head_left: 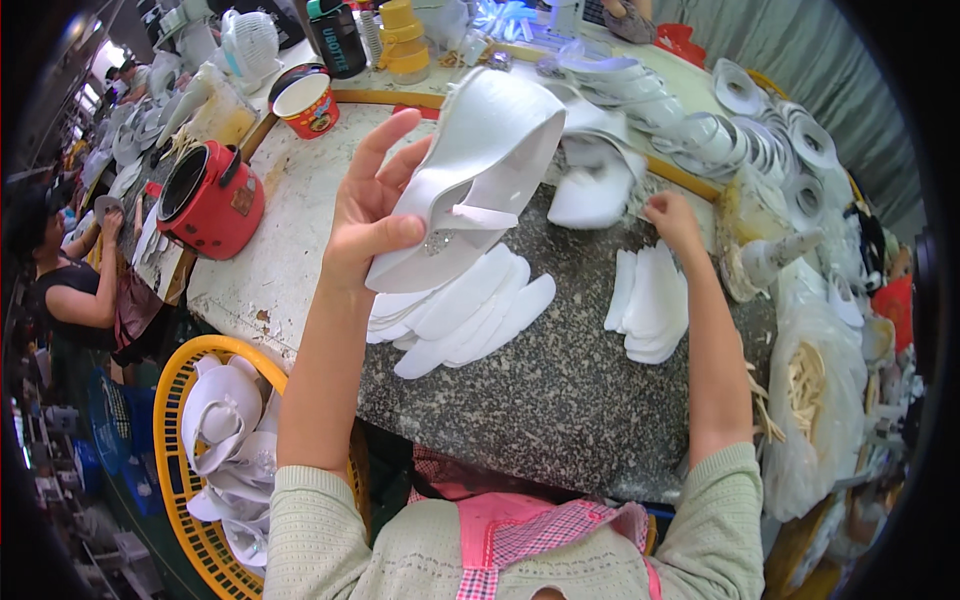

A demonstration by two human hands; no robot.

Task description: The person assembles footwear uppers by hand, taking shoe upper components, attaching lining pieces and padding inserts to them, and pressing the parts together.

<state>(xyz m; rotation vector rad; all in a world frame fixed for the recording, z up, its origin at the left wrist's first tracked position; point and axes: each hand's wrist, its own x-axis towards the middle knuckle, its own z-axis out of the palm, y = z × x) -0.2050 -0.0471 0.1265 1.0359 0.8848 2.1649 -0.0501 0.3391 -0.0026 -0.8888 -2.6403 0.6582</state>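
My left hand [368, 205] holds a white shoe [480, 165] up over the speckled stone slab [560, 400], thumb pressed near its strap and small sparkly buckle. A fan of white insoles [470, 310] lies on the slab just under that shoe. My right hand [672, 220] reaches forward with fingers curled, touching the far end of a second stack of white insoles [650, 300]. Whether it grips one I cannot tell. More white shoes [600, 185] lie beyond, between the two hands.
A red pot [210, 200] and a red paper cup [308, 105] stand at the left of the bench. A yellow basket [180, 450] with white shoes sits at lower left. Rolls of white tape [780, 150] crowd the right. Another person [60, 280] works at far left.
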